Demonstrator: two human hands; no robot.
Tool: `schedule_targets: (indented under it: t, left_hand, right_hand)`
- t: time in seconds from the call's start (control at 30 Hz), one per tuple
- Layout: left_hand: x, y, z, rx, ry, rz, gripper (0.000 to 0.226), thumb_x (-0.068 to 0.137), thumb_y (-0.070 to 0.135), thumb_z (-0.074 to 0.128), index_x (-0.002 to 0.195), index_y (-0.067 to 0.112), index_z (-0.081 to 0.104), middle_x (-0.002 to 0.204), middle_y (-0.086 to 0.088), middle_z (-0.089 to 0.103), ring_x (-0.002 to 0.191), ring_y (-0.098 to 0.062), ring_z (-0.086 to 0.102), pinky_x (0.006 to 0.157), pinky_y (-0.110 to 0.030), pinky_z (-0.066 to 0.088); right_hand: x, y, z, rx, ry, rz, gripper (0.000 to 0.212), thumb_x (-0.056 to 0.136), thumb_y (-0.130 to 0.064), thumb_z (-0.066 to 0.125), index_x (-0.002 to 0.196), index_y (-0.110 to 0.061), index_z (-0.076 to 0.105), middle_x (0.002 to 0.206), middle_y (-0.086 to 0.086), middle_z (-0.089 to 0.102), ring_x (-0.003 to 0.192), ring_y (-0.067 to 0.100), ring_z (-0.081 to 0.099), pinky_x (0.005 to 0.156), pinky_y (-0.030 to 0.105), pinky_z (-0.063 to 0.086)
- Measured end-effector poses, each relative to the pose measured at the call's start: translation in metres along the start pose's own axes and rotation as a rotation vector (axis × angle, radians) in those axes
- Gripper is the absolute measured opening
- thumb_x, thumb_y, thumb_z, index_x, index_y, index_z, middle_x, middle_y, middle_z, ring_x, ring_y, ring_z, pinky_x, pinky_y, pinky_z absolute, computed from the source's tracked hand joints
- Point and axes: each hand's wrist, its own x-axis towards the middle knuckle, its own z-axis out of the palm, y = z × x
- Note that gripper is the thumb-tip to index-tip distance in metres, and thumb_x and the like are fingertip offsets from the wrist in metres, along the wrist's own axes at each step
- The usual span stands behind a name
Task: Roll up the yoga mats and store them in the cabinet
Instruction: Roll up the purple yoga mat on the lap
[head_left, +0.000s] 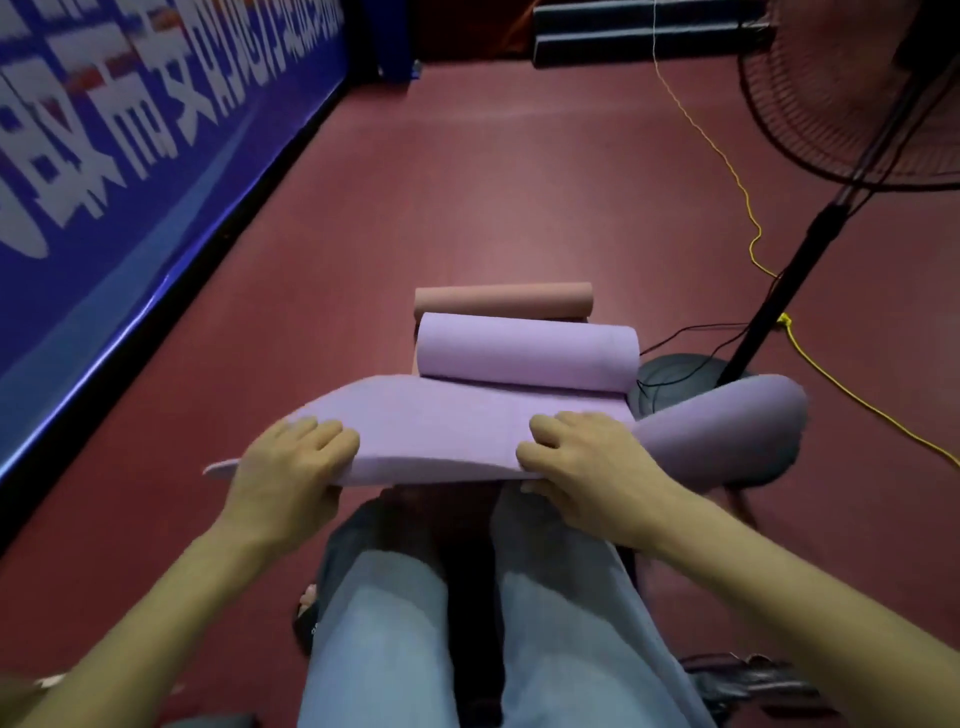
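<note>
Head view is looking down on a person standing over a dark red sports floor (493, 171), both bare hands grasping the near edge of a purple yoga mat (441, 426). Left hand (296, 462) is curling over the mat's left part, fingers on top and the thumb hidden beneath, lifting that edge off the floor. Right hand (576, 457) is gripping the same edge further right, knuckles bent on the upper face and the thumb tucked under. A loose fold of the mat (727, 431) is bulging out to the right of that hand. Just beyond the held edge, a rolled purple yoga mat (527, 351) is lying crosswise, and a rolled pink yoga mat (504, 300) is lying right behind it, touching it. Pale blue trouser legs (374, 623) are showing below the hands. A blue banner with blurred white lettering (130, 156) is running along the left side. A standing fan (852, 88) is leaning in at upper right, its round base (675, 374) sitting beside the rolls, and a yellow cord (743, 197) is trailing across the floor
</note>
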Motion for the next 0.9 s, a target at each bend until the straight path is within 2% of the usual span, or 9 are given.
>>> schedule_targets:
  t: [0.07, 0.17, 0.3, 0.37, 0.47, 0.57, 0.7, 0.8, 0.9]
  left_hand:
    - [-0.034, 0.021, -0.011, -0.041, 0.017, -0.030, 0.022, 0.054, 0.008, 0.044, 0.074, 0.015, 0.051, 0.069, -0.006, 0.051, 0.062, -0.032, 0.048, 0.058, -0.040, 0.027]
    - [-0.080, 0.052, -0.003, -0.134, -0.159, -0.092, 0.034, 0.049, 0.016, 0.054, 0.081, 0.022, 0.046, 0.076, -0.001, 0.050, 0.065, -0.032, 0.053, 0.058, -0.041, 0.033]
    - [-0.102, 0.066, 0.004, -0.291, -0.232, -0.155, 0.047, 0.065, 0.023, 0.050, 0.106, 0.021, 0.072, 0.107, 0.004, 0.074, 0.091, -0.023, 0.072, 0.072, -0.035, 0.053]
    - [-0.096, 0.061, -0.015, -0.299, -0.165, -0.130, 0.049, 0.070, 0.026, 0.046, 0.110, 0.020, 0.073, 0.098, 0.002, 0.079, 0.074, -0.021, 0.076, 0.053, -0.027, 0.055]
    - [-0.094, 0.049, -0.049, -0.272, -0.131, -0.117, 0.040, 0.070, 0.024, 0.046, 0.104, 0.028, 0.068, 0.079, 0.006, 0.075, 0.056, -0.022, 0.070, 0.044, -0.030, 0.054]
    - [-0.100, 0.052, -0.058, -0.281, -0.211, -0.079, 0.021, 0.083, 0.037, 0.050, 0.093, 0.033, 0.069, 0.075, 0.016, 0.067, 0.057, -0.022, 0.065, 0.041, -0.029, 0.047]
    - [-0.110, 0.064, -0.029, -0.355, -0.350, -0.057, 0.047, 0.105, 0.059, 0.030, 0.090, 0.031, 0.065, 0.084, 0.019, 0.064, 0.072, -0.007, 0.061, 0.050, -0.022, 0.040]
    - [-0.101, 0.068, -0.018, -0.370, -0.375, -0.199, 0.056, 0.103, 0.064, 0.027, 0.072, 0.026, 0.055, 0.065, 0.013, 0.054, 0.060, -0.011, 0.053, 0.048, -0.029, 0.037]
    - [-0.089, 0.078, -0.019, -0.424, -0.415, -0.457, 0.042, 0.093, 0.065, 0.045, 0.076, 0.029, 0.061, 0.065, 0.014, 0.062, 0.063, -0.012, 0.059, 0.054, -0.030, 0.042]
  right_hand:
    - [-0.038, -0.027, -0.004, 0.071, -0.037, 0.102, 0.031, 0.069, -0.029, 0.072, 0.086, -0.025, 0.047, 0.085, -0.003, 0.048, 0.060, 0.025, 0.052, 0.041, 0.031, 0.028]
    - [-0.078, -0.040, 0.012, 0.201, -0.215, 0.169, 0.018, 0.084, -0.047, 0.054, 0.092, -0.031, 0.049, 0.092, -0.009, 0.052, 0.072, 0.019, 0.058, 0.051, 0.029, 0.034]
    - [-0.072, -0.030, 0.026, 0.136, -0.207, 0.175, 0.015, 0.082, -0.036, 0.066, 0.091, -0.029, 0.057, 0.090, -0.010, 0.058, 0.079, 0.017, 0.059, 0.067, 0.028, 0.044]
    - [-0.074, -0.035, 0.021, 0.098, -0.147, 0.188, 0.019, 0.079, -0.027, 0.075, 0.088, -0.027, 0.058, 0.085, -0.010, 0.059, 0.080, 0.017, 0.061, 0.079, 0.033, 0.051]
    - [-0.087, -0.052, -0.005, 0.153, -0.152, 0.192, 0.017, 0.078, -0.020, 0.072, 0.090, -0.025, 0.062, 0.083, -0.009, 0.063, 0.076, 0.021, 0.063, 0.076, 0.037, 0.054]
    - [-0.102, -0.051, -0.025, 0.239, -0.177, 0.195, 0.013, 0.090, -0.035, 0.056, 0.099, -0.030, 0.063, 0.086, -0.015, 0.066, 0.072, 0.019, 0.064, 0.065, 0.033, 0.054]
    - [-0.114, -0.040, -0.010, 0.465, -0.269, 0.357, 0.028, 0.098, -0.052, 0.044, 0.122, -0.042, 0.051, 0.107, -0.027, 0.070, 0.094, 0.001, 0.066, 0.076, 0.021, 0.051]
    - [-0.113, -0.037, 0.004, 0.408, -0.119, 0.376, 0.025, 0.097, -0.040, 0.052, 0.120, -0.032, 0.057, 0.105, -0.022, 0.069, 0.097, 0.005, 0.061, 0.086, 0.018, 0.038]
    - [-0.105, -0.041, 0.004, 0.248, 0.024, 0.349, 0.011, 0.092, -0.021, 0.068, 0.103, -0.021, 0.067, 0.103, -0.010, 0.066, 0.107, 0.023, 0.060, 0.084, 0.037, 0.041]
